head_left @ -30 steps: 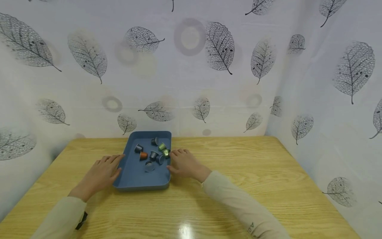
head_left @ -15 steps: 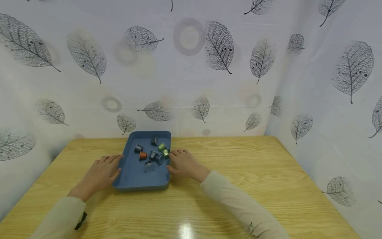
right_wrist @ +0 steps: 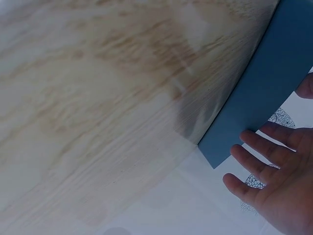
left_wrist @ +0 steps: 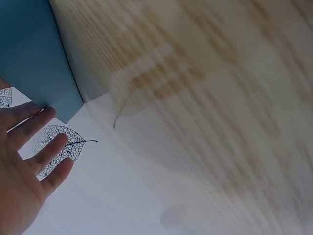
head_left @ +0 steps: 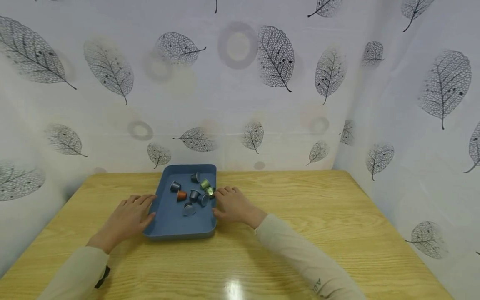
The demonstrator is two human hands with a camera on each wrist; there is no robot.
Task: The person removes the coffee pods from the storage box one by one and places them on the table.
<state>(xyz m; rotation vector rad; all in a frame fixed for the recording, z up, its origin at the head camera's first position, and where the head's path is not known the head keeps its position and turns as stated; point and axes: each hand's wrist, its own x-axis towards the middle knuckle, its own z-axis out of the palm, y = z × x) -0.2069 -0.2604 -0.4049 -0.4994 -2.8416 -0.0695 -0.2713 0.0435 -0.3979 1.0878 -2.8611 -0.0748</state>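
A blue rectangular tray [head_left: 170, 218] rests on the table with several coffee capsules in its middle and far part. Among them are an orange capsule [head_left: 181, 195], a green capsule [head_left: 204, 184] and a dark capsule [head_left: 175, 186]. At the tray's left side my left hand [head_left: 127, 218] touches the rim with extended fingers. My right hand [head_left: 234, 205] is at the opposite long side, fingertips and thumb right at the rim. Both wrist views show loosely straight fingers, some tips against the tray's outer wall [left_wrist: 36, 54], the others spread past it.
The wooden table [head_left: 300, 208] reaches back to a white curtain [head_left: 240, 96] printed with leaf patterns, which also stands along the right side. Both forearms in pale sleeves [head_left: 300, 254] lie over the near part of the table.
Over the last half second the tray, with its capsules, has shifted very slightly to the right, and both hands have moved along with it.
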